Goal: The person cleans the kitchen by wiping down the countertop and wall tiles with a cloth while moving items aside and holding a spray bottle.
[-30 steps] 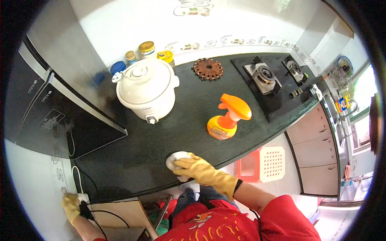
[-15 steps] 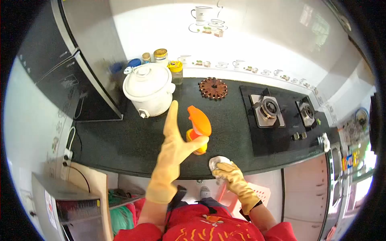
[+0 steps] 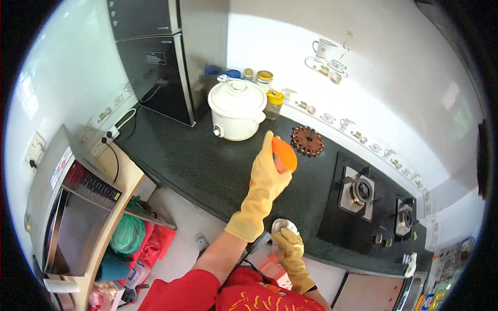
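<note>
Both hands wear yellow rubber gloves. My left hand (image 3: 267,179) is wrapped around an orange spray bottle (image 3: 285,154) above the dark countertop (image 3: 181,166); the glove hides most of the bottle's lower part. Close to the counter's front edge, my right hand (image 3: 291,253) is closed on a crumpled whitish cloth (image 3: 284,225). A round brown trivet (image 3: 307,141) lies just beyond the bottle. Left of the trivet stands a white lidded slow cooker (image 3: 237,111).
Several jars, one a yellow-lidded jar (image 3: 274,105), stand behind the cooker. At right is a gas hob (image 3: 334,225) with two burners. A black fridge (image 3: 155,72) rises at the back left, and a microwave oven (image 3: 85,223) sits on a wooden shelf at lower left.
My left hand has gone from spread fingers beside the spray bottle to a grip around it. The view has swung left, showing more of the microwave. The right hand still holds the cloth.
</note>
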{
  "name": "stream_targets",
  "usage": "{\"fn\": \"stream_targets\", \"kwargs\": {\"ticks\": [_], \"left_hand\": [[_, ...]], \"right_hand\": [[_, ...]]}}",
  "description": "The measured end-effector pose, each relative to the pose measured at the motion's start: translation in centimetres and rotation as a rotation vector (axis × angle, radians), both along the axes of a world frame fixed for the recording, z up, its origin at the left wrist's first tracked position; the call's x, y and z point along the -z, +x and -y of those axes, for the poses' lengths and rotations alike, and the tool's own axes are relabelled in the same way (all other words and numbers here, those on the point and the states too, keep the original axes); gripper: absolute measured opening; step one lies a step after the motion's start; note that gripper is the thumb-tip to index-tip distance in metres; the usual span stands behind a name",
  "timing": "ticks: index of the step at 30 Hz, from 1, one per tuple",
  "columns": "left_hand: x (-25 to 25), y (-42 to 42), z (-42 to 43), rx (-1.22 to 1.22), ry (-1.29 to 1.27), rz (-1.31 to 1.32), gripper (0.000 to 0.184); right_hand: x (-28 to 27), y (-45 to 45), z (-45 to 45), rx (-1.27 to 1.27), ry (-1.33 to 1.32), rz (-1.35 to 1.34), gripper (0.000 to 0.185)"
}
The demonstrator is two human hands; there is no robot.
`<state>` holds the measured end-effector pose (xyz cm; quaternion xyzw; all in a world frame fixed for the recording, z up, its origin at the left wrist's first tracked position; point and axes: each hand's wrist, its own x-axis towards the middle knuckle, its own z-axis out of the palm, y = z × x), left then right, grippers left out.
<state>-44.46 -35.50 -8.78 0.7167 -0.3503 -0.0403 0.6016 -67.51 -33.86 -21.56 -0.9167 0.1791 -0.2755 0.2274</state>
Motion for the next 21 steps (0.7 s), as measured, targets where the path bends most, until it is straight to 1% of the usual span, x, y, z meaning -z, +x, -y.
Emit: {"fn": "stream_targets", "kwargs": {"ticks": [2, 3, 4, 6, 8, 9, 10, 12, 13, 14, 15, 16, 17, 18, 20, 21], "left_hand": [[0.3, -0.3, -1.6, 0.081, -0.041, 0.086, 0.092], [0.3, -0.1, -2.3, 0.067, -0.048, 0.091, 0.092], [0.3, 0.2, -3.1, 0.106, -0.065, 0.05, 0.091], [0.1, 0.1, -4.2, 0.145, -0.07, 0.008, 0.091], [-0.5, 0.0, -4.2, 0.158, -0.049, 0.053, 0.092], [0.6, 0.2, -3.5, 0.156, -0.096, 0.023, 0.096], [1.0, 0.1, -3.0, 0.151, -0.105, 0.028, 0.096], [1.2, 0.0, -2.3, 0.056, 0.077, 0.11, 0.099], [1.1, 0.0, -2.1, 0.008, 0.011, 0.13, 0.082], [1.5, 0.2, -1.7, -0.001, 0.008, 0.133, 0.082], [2.1, 0.5, -1.2, -0.048, -0.018, 0.118, 0.075], [2.1, 0.6, -0.9, -0.101, -0.048, 0.102, 0.068], [2.2, 0.5, -0.9, -0.153, -0.088, 0.105, 0.054], [2.5, 0.7, -1.5, -0.178, -0.093, 0.103, 0.054], [3.0, 0.9, -3.5, -0.152, -0.268, 0.019, 0.058], [4.5, 1.2, -4.2, -0.18, -0.512, -0.08, 0.053]], "right_hand": [[1.0, 0.0, 0.6, 0.005, 0.058, 0.12, 0.021], [-1.8, 0.8, 0.1, 0.014, 0.32, 0.197, 0.03], [-3.3, 1.8, 0.5, 0.001, 0.319, 0.2, 0.03], [-5.3, 3.7, 0.9, 0.195, 0.865, 0.268, 0.039], [-4.4, 6.3, 3.8, 0.233, 0.726, 0.12, 0.045], [-3.8, 7.8, 5.4, 0.242, 0.673, 0.074, 0.047], [-3.6, 9.4, 6.8, 0.164, 0.641, -0.07, 0.048], [-6.4, 11.5, 6.8, 0.074, 0.598, -0.21, 0.048], [-10.3, 11.8, 4.8, 0.12, 0.601, -0.316, 0.043], [-11.2, 11.8, 4.2, 0.139, 0.602, -0.394, 0.039], [-12.0, 11.9, 3.6, 0.156, 0.601, -0.474, 0.035], [-10.5, 11.8, 3.9, 0.145, 0.589, -0.48, 0.035], [-8.4, 12.0, 4.2, 0.105, 0.485, -0.434, 0.039], [-6.8, 12.3, 4.6, 0.059, 0.383, -0.387, 0.042], [-9.6, 12.3, 3.3, 0.016, 0.518, -0.434, 0.056], [-8.0, 11.9, 4.0, -0.047, 0.414, -0.377, 0.062]]}}
